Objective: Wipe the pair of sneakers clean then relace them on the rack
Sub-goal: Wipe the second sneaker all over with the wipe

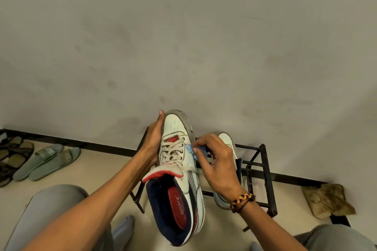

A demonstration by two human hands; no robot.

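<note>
- Head view, only view: the held sneaker [179, 161] is raised in front of the person, above the black rack [263, 171], toe pointing away toward the wall [183, 36], opening toward the camera
- Left hand [152, 142] grips the sneaker along its left side, palm on the upper, fingertips reaching the toe edge
- Right hand [216, 161] pinches a small blue cloth [190, 150] and presses it against the sneaker's right side, next to the laces [173, 150]
- Second sneaker [228, 149] sits on the rack, mostly hidden behind the right hand and wrist
- Handling, judged: light enough for one hand; sole stiff, upper and padded collar soft, so a side grip over the midfoot should keep it steady against wiping pressure. Leather-like surface probably a little slick if the cloth is damp. Laces limp, likely to snag the cloth
- Appearance: white upper with perforated toe, red patch under the laces, navy lining, red insole with printed brand, grey stripes on the side; sole rim at the toe grey with grime; laces off-white, dingy, threaded
- Stage, judged: wiping in hand, relacing not yet begun
</note>
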